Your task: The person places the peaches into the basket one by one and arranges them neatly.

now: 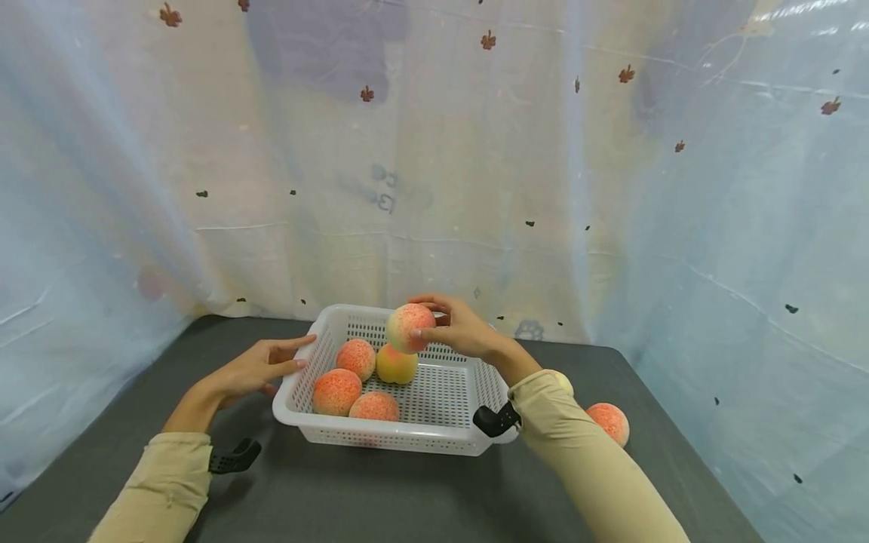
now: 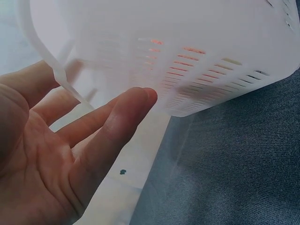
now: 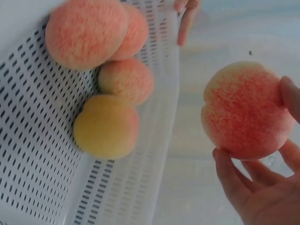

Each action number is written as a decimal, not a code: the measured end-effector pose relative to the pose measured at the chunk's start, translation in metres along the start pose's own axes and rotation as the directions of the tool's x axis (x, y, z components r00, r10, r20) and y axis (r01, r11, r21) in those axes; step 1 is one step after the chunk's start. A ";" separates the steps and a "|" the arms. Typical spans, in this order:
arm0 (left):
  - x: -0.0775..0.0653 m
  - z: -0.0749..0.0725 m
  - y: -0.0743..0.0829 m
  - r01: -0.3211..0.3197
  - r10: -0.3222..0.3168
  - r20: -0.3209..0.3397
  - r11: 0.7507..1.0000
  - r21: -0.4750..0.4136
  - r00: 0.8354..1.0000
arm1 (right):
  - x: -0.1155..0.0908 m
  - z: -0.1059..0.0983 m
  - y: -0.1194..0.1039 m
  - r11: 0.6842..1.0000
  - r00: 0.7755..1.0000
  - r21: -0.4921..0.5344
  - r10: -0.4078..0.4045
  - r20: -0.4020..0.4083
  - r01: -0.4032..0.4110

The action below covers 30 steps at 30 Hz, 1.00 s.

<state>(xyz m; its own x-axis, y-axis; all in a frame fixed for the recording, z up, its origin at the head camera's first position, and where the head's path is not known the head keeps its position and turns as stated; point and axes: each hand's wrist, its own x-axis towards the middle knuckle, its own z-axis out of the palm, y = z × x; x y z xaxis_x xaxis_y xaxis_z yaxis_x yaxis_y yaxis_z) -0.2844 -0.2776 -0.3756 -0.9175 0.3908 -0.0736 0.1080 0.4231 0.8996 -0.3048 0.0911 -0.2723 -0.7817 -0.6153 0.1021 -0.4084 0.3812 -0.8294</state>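
A peach (image 1: pixel 410 328), red-speckled with a pale side, is held between the thumb and fingers of my right hand (image 1: pixel 465 329), raised over the back of a white plastic basket (image 1: pixel 434 431). In the right wrist view the held peach (image 3: pixel 248 110) shows fingertips on its sides. My left hand (image 1: pixel 254 367) rests at the basket's left rim, its fingers fairly straight; the left wrist view shows its thumb (image 2: pixel 124 115) extended along the outer wall. Inside the basket, toward the left, lie several peaches, among them a yellow one (image 1: pixel 397 365) and a large red one (image 1: pixel 336 392).
To the right of the basket a red peach (image 1: pixel 608 424) lies on the dark grey tabletop (image 1: pixel 353 498), and a pale yellow fruit (image 1: pixel 563 382) is partly hidden behind my right sleeve. A translucent plastic sheet (image 1: pixel 448 173) hangs behind the table.
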 end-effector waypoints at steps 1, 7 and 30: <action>0.000 0.000 0.000 -0.001 0.001 0.000 1.000 0.002 1.000 | 0.003 -0.001 0.001 1.000 1.000 0.000 -0.001 0.006 0.001; 0.000 0.000 -0.001 0.017 -0.016 -0.011 1.000 0.009 1.000 | 0.017 -0.006 0.010 1.000 0.999 -0.025 0.015 0.048 -0.014; 0.001 -0.001 -0.004 0.013 -0.013 -0.016 1.000 -0.003 1.000 | 0.030 0.012 0.035 0.938 0.965 -0.301 0.221 0.142 -0.171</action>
<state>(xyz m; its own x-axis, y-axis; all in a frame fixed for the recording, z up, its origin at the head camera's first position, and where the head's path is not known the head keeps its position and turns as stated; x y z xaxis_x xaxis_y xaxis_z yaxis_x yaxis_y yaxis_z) -0.2856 -0.2792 -0.3786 -0.9250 0.3719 -0.0783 0.0951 0.4259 0.8997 -0.3366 0.0774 -0.3049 -0.7778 -0.6071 -0.1629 -0.3911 0.6703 -0.6306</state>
